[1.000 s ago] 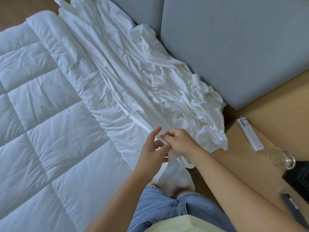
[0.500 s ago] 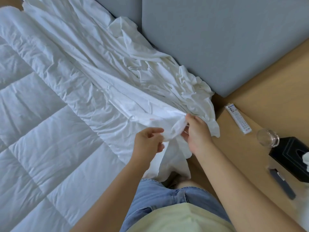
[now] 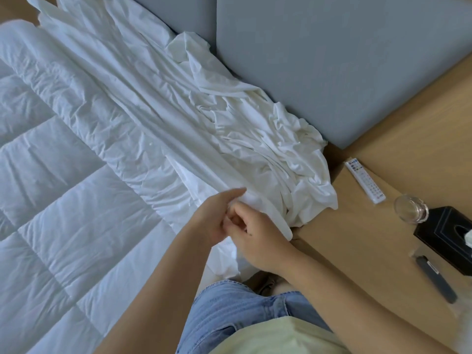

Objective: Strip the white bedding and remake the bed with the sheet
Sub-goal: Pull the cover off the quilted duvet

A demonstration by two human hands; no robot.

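Sheet (image 3: 255, 149): lying crumpled against the headboard (image 3: 332, 72), overlapping the quilt (image 3: 63, 200).
Left hand (image 3: 214, 218): touching the sheet's hem; grip blurring, cannot tell.
Right hand (image 3: 260, 238): pinching the hem with curling fingers.

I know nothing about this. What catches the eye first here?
A crumpled white sheet lies heaped along the grey headboard, beside a quilted duvet on the left. At the sheet's near edge the left hand and right hand meet, the right curled into the fabric, the left blurred. On the nightstand at right sit a remote, a glass and a black tissue box.
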